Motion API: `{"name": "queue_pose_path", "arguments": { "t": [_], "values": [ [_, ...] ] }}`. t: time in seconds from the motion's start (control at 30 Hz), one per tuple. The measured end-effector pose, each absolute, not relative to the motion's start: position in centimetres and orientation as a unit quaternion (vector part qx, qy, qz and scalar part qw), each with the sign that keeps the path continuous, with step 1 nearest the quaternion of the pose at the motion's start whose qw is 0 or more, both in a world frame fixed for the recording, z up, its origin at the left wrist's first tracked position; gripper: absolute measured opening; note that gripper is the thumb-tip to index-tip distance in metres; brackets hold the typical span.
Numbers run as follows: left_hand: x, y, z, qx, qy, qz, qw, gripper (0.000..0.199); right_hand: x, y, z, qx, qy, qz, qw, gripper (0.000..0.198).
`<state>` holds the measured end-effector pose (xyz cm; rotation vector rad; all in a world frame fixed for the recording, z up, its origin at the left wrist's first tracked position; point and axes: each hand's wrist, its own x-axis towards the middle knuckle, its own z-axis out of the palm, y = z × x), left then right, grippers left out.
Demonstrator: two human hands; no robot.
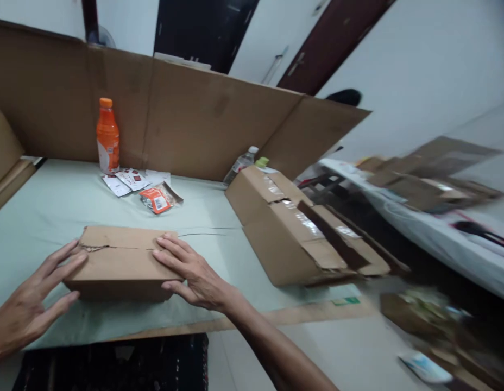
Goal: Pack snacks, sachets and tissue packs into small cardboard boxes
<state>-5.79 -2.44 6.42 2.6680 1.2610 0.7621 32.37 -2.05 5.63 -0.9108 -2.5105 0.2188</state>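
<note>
A small closed cardboard box [121, 263] lies on the pale green tabletop, a torn gap at the left of its top seam. My left hand [38, 301] holds its left end, fingers spread along the top edge and thumb near the front face. On the right end, my right hand [190, 271] rests its fingers over the top, with the thumb at the front edge. Behind the box lie an orange snack packet [159, 202] and several white sachets [132, 179]. An orange bottle [108, 136] stands behind them.
Cardboard panels [187, 119] form a wall along the table's back. A larger taped carton [272, 228] with open flaps sits at the right, a clear bottle [244, 163] behind it. Another table [419, 239] with flattened cardboard stands farther right. More cardboard stands at the far left.
</note>
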Motion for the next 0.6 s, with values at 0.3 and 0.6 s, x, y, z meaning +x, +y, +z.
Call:
{"name": "queue_pose_path", "arguments": {
  "t": [0.3, 0.6],
  "values": [
    [3.8, 2.2, 5.1, 0.884, 0.324, 0.323, 0.097, 0.051, 38.7, -5.9, 4.2, -0.448, -0.846, 0.027, 0.289, 0.061],
    [28.1, 16.2, 2.6, 0.805, 0.387, 0.375, 0.247, 0.05, 46.9, 1.1, 2.1, -0.717, -0.617, -0.126, 0.3, 0.046]
  ]
}}
